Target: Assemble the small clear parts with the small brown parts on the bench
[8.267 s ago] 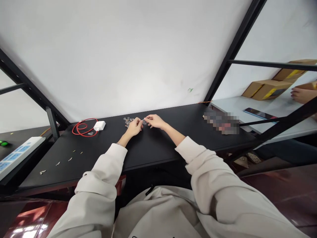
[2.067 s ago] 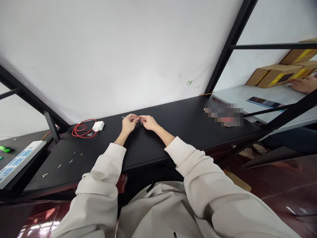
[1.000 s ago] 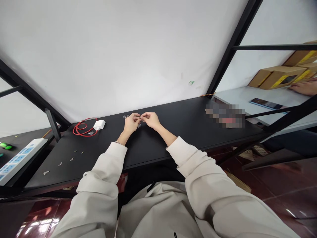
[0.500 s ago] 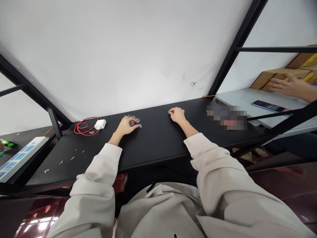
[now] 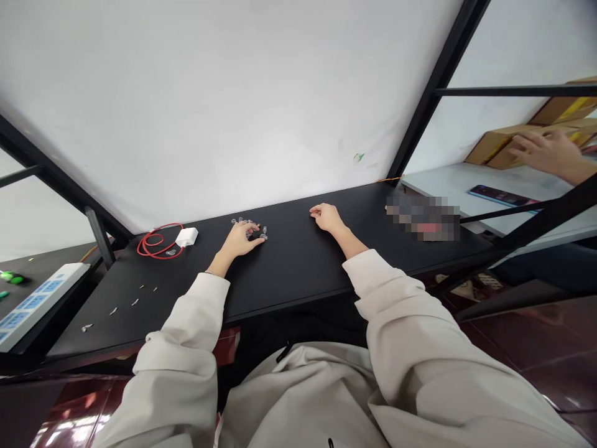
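Head view, down onto a black table (image 5: 289, 274).

- Left hand (image 5: 240, 238) is laid flat by a pile (image 5: 254, 228) of small clear, glinting pieces at the far middle of the table. The fingers (image 5: 252, 231) are spread loosely and nothing is pinched. The fingertips are seen touching the near-left edge of the pile.
- The pile lies just ahead and to the right of those fingertips. It is a loose scatter, strung out roughly left to right along the back of the table.
- Right hand (image 5: 328, 218) is rested on the table well apart from the pile, to its right. The fingers are curled loosely inward. Whether anything is held inside cannot be told.
- The left hand is clearly the nearer one to the pile.
- Hard to make out: the single pieces are too small for shape or count. Part of the pile is covered by the left fingers.
- Elsewhere: a red cable (image 5: 156, 244) and a white charger (image 5: 187, 236) are seen left of the pile. Small scraps (image 5: 112, 310) are strewn near the left front edge, and a power strip (image 5: 32, 305) is cut off at far left.
- On the next bench, a co-worker's hand (image 5: 545, 152) is placed on boxes (image 5: 494, 144), with a phone (image 5: 497, 195) beside them.
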{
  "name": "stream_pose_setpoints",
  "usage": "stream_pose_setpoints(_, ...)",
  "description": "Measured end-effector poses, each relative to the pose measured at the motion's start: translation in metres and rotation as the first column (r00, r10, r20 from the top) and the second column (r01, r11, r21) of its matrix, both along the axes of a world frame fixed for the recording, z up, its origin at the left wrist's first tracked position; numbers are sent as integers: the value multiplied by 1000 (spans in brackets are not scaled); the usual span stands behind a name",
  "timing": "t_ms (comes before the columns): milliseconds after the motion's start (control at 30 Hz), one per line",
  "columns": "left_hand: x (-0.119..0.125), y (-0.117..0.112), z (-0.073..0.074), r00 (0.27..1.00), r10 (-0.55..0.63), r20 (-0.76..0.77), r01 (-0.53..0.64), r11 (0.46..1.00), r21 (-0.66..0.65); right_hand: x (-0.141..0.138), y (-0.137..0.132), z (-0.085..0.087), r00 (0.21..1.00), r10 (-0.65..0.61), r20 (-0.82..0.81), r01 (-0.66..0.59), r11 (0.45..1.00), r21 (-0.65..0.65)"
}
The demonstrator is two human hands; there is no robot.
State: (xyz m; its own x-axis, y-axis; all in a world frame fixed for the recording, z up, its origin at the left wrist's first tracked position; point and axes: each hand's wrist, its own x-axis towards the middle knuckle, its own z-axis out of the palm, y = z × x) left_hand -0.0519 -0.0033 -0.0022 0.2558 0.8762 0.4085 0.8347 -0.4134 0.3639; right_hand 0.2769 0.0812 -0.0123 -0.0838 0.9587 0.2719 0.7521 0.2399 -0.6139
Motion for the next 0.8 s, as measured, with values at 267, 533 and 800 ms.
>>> stream_pose_setpoints(267,3,-1,3,1000,19,-7,-19,1000,-20,9,-1,6,997,-9,-74,9,1000,1)
stream_pose_setpoints(533,23,-9,8,994,88,-70,-89,996,-11,-39,-28,20,984,54,-171,-16,977,214)
stream_pose_setpoints(800,19,-9,12,999,29,16,-28,999,-40,-133,-60,8,912,388,135,-400,913,77)
